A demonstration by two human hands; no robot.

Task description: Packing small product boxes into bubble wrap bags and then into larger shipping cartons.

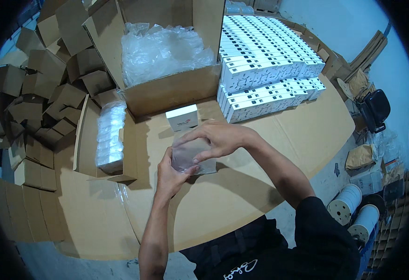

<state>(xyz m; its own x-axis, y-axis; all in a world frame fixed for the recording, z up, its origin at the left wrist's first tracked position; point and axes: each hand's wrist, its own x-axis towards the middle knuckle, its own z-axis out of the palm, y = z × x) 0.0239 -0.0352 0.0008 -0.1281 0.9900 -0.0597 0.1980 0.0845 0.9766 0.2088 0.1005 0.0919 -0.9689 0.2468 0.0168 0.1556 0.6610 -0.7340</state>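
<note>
Between my hands is a flat square packet (185, 155) in thin clear plastic film; what is inside cannot be made out. My left hand (170, 171) grips its left and near edges, thumb along the near side. From the right, my right hand (225, 139) arches over the top, its fingers at the far edge and its thumb pressed on the near part. Just beyond the hands a small white box (182, 118) stands on the cardboard-covered table (241, 205). To the left, a long open carton (130, 156) holds a row of film-wrapped items (111, 135).
A large open carton (174, 91) full of clear plastic bags (164, 51) stands at the back. Right of it rise stacked white boxes (265, 70). Empty brown cartons (41, 88) are heaped at the left. Cable spools (347, 205) and a black chair (376, 109) stand beyond the table's right edge.
</note>
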